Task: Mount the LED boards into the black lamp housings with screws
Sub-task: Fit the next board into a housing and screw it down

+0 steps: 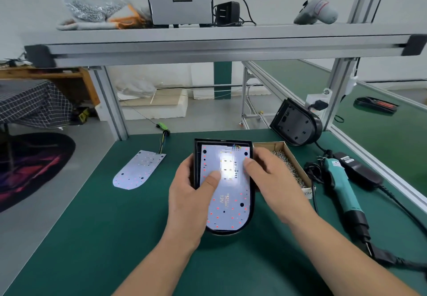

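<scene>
While hands [187,195] [273,181] grip housing [231,231], LED board [228,207] inside, screws [288,168] in box [269,144].

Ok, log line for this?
step: LED board in black lamp housing | left hand: grips housing, thumb on board | right hand: same | electric screwdriver: untouched

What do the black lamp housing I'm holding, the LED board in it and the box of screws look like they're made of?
Lamp housing: probably moulded plastic, matte black, with a smooth rounded rim. LED board: white-coated circuit board, glossy enough to glare; base hidden. Box: plain brown cardboard, raw edges. Screws: small, silvery, likely metal.
</scene>
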Tool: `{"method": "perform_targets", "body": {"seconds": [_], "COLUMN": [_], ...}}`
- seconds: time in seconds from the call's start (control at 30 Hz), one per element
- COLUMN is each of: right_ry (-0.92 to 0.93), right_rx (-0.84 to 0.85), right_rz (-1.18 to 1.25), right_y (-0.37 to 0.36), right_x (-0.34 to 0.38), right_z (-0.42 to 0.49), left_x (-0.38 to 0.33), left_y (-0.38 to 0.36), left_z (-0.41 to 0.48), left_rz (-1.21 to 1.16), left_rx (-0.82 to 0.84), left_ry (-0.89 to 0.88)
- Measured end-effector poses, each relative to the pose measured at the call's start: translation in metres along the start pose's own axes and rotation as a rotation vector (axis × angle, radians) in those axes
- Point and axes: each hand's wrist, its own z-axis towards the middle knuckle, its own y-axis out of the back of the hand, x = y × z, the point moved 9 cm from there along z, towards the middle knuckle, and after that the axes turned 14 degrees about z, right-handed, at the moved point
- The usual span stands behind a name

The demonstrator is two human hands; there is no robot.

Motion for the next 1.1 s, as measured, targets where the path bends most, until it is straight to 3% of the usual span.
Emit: {"method": "perform_targets", "body": {"seconds": [0.3,0.47,0.73,0.93,1.0,1.1], "right_ry": [-0.062,-0.013,0.008,-0.01,-0.046,-0.128], "right_rx": [0.012,0.004,0.051,0.008,0.063,0.279], "right_rz": [0.269,0.08,0.067,0.355,0.384,0.174], "right_y": [0.0,-0.004,-0.01,-0.002,-0.004,-0.025], "right_x": [-0.005,-0.003,-0.004,0.001,0.0,-0.005], "right_z": [0.001,-0.002,-0.001,0.002,0.002,-0.01], "left_x": [0.007,0.006,0.014,0.014,0.012,0.006], "left_y": [-0.006,-0.011,-0.004,-0.009,-0.016,-0.026], "left_z": [0.007,0.0,0.003,0.0,-0.003,-0.01], "left_rz": [-0.04,-0.013,-0.026,-0.159,-0.211,-0.297], "left_rx": [0.153,0.12,0.076,0.157,0.206,0.298], "left_ry": [0.096,0.087,0.126,0.209,0.232,0.261]}}
